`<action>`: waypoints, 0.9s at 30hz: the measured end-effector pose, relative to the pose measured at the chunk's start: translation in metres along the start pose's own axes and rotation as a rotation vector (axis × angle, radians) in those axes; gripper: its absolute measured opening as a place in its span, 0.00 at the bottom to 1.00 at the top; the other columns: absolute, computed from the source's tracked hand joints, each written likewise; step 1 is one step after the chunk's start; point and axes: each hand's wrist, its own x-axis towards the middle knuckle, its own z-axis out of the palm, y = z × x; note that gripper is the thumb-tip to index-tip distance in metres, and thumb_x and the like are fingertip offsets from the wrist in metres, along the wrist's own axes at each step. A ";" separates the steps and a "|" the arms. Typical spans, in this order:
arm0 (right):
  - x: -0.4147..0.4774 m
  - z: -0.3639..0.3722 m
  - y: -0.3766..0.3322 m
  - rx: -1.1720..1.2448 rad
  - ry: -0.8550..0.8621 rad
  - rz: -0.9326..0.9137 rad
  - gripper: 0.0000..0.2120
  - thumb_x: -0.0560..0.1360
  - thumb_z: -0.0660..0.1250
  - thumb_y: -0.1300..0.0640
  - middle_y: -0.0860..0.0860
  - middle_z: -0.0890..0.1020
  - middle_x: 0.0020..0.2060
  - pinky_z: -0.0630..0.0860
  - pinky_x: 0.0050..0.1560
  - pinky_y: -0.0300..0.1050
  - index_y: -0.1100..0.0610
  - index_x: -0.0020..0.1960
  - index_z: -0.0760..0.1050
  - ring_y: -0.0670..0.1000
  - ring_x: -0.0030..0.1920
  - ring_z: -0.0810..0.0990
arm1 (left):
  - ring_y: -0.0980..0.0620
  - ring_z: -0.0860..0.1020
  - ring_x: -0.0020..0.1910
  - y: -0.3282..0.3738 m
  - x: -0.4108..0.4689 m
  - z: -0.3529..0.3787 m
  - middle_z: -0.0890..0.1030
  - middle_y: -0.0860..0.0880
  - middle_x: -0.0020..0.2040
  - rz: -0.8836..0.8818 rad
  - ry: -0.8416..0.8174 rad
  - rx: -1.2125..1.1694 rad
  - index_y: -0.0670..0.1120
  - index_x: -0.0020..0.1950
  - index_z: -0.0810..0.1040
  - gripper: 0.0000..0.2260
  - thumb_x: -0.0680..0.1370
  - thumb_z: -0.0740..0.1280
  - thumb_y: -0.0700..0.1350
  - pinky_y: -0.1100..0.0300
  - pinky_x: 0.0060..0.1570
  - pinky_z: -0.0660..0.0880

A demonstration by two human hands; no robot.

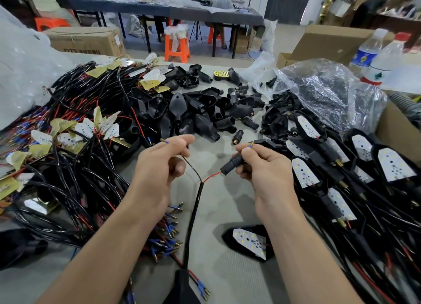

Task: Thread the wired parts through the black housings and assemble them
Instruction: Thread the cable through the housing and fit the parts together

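— Where's the red wire [211, 174]?
— Mid-worktop [227, 203], threaded through the black sleeve [230, 166] that the right hand [266, 167] grips, tip pinched above. The left hand [157, 165] pinches the black wire [191, 166].
— Handling?
— Light, limp; probably best held just behind the crimped tips.

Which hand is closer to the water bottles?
Right. The right hand, gripping a black sleeve, sits in front and left of the water bottles; the left hand, pinching a wire, is even farther left.

Left hand [159, 167], right hand [266, 170]: both in pinch.
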 end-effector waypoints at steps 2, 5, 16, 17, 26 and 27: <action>0.000 0.000 0.001 -0.009 0.008 0.003 0.11 0.79 0.66 0.67 0.55 0.84 0.37 0.73 0.30 0.36 0.60 0.45 0.85 0.48 0.27 0.75 | 0.54 0.73 0.31 0.005 -0.001 -0.003 0.81 0.50 0.41 -0.081 -0.087 -0.200 0.41 0.47 0.88 0.11 0.79 0.66 0.40 0.65 0.33 0.74; 0.000 0.000 0.002 -0.023 0.020 0.017 0.11 0.79 0.66 0.67 0.52 0.84 0.35 0.75 0.30 0.37 0.59 0.44 0.85 0.47 0.27 0.77 | 0.54 0.80 0.38 0.009 -0.002 -0.005 0.82 0.47 0.43 -0.097 -0.223 -0.388 0.43 0.50 0.89 0.12 0.74 0.67 0.43 0.63 0.42 0.80; 0.001 0.003 -0.001 0.149 0.007 0.029 0.10 0.82 0.62 0.67 0.53 0.80 0.32 0.75 0.30 0.38 0.63 0.47 0.82 0.48 0.27 0.76 | 0.53 0.72 0.23 -0.007 -0.008 0.003 0.84 0.48 0.30 0.149 -0.067 0.484 0.55 0.39 0.88 0.09 0.73 0.77 0.40 0.63 0.26 0.70; 0.001 0.004 -0.002 0.170 0.002 0.030 0.11 0.82 0.62 0.67 0.54 0.81 0.32 0.75 0.30 0.38 0.63 0.46 0.82 0.48 0.27 0.76 | 0.54 0.74 0.24 -0.007 -0.009 0.005 0.84 0.49 0.31 0.141 -0.073 0.524 0.56 0.39 0.88 0.07 0.71 0.77 0.43 0.62 0.29 0.72; -0.002 0.004 -0.003 0.161 -0.048 0.026 0.11 0.81 0.63 0.67 0.54 0.82 0.34 0.76 0.32 0.39 0.61 0.46 0.82 0.49 0.28 0.76 | 0.49 0.82 0.33 -0.008 -0.013 0.007 0.85 0.52 0.31 0.165 -0.087 0.600 0.59 0.37 0.87 0.02 0.68 0.76 0.51 0.55 0.38 0.78; -0.002 0.004 -0.004 0.149 -0.054 0.022 0.10 0.81 0.63 0.67 0.55 0.82 0.35 0.76 0.33 0.39 0.62 0.47 0.83 0.49 0.29 0.77 | 0.50 0.82 0.32 -0.009 -0.013 0.008 0.84 0.53 0.31 0.175 -0.088 0.608 0.59 0.38 0.87 0.04 0.70 0.77 0.50 0.56 0.36 0.76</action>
